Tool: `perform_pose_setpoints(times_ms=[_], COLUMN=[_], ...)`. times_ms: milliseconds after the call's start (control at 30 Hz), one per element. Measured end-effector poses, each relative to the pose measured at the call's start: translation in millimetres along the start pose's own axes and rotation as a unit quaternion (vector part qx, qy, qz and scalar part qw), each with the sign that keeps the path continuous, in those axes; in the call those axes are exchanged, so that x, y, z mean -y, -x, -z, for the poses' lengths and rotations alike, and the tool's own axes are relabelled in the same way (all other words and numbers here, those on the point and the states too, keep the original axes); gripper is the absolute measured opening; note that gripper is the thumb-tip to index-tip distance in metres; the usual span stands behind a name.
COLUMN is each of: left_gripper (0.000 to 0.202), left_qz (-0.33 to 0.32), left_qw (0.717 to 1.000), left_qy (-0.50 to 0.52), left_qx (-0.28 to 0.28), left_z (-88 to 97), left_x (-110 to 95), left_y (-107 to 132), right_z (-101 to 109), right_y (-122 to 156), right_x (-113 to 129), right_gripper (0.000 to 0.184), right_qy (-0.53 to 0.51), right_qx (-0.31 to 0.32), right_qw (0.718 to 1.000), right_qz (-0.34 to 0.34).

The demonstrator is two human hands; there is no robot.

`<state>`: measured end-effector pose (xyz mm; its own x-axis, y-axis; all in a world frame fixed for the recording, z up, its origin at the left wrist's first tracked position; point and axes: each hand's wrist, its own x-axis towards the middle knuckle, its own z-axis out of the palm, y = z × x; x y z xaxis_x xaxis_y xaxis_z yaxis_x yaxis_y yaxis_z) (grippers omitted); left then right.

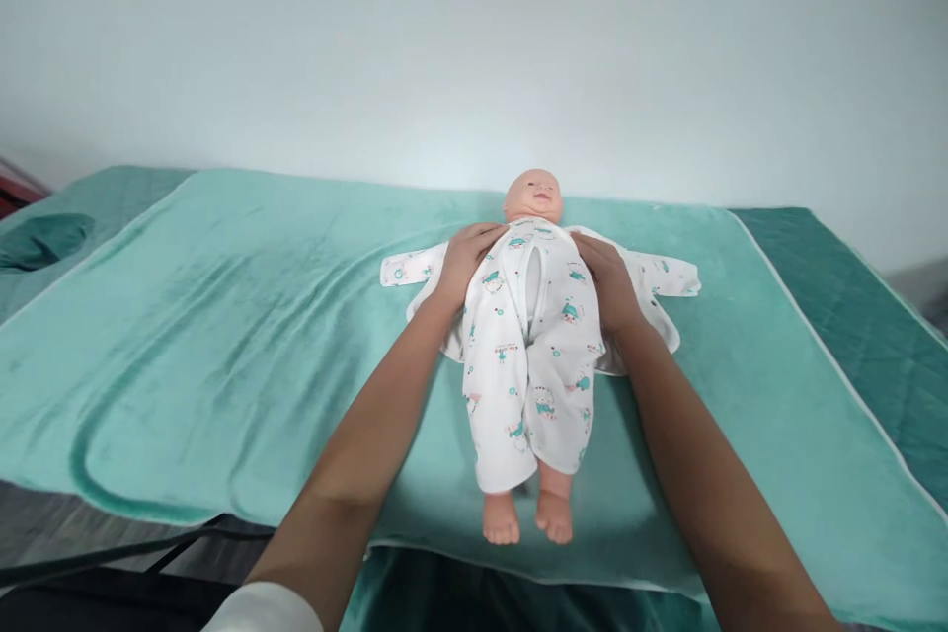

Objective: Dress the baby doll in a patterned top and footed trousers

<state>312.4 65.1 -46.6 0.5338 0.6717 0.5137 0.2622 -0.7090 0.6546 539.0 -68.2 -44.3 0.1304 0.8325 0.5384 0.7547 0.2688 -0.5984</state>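
Observation:
A baby doll [533, 190] lies on its back, head toward the wall and bare feet toward me. It wears white printed baby pants [500, 385] with a split crotch, their top drawn high over the torso. Under it a matching white baby shirt [671, 275] spreads out, sleeves stretched to both sides. My left hand [468, 262] is closed on the pants' upper edge at the doll's left-hand side in view. Opposite, my right hand [603, 272] grips the other side of that edge. Some fingertips are hidden against the cloth.
A light green blanket [222, 346] with wrinkles covers the bed. Darker green quilted bedding [851, 316] shows at the right. Behind stands a pale wall [474, 49]. A dark green bundle [44, 239] lies at the far left, and a dark bar [133, 548] runs below the front edge.

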Motion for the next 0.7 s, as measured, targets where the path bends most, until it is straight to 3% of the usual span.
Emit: perform_pose_setpoints(times_ms=[167,267,400,533,700], left_gripper=[0.041,0.042,0.04,0.037,0.034], left_qz=[-0.006,-0.006,-0.017,0.003,0.007], left_qw=[0.999,0.999,0.997,0.988,0.978], left_qy=[-0.039,-0.047,-0.071,-0.137,-0.153], left_qx=[-0.007,0.005,0.027,0.065,0.14], left_z=[5.4,9.0,17.8,29.0,37.9], left_x=[-3,-4,-12,-23,-33], left_y=[28,37,43,45,44], right_z=[1,2,5,13,21], right_y=[24,27,24,23,28], right_x=[11,16,15,11,13], right_gripper=[0.033,0.026,0.022,0.02,0.031], right_qy=[-0.024,-0.045,-0.049,-0.133,-0.303], right_qx=[-0.052,-0.071,-0.01,0.073,0.13], right_qw=[0.997,0.986,0.962,0.943,0.88], right_qz=[-0.056,-0.145,-0.268,-0.296,-0.342])
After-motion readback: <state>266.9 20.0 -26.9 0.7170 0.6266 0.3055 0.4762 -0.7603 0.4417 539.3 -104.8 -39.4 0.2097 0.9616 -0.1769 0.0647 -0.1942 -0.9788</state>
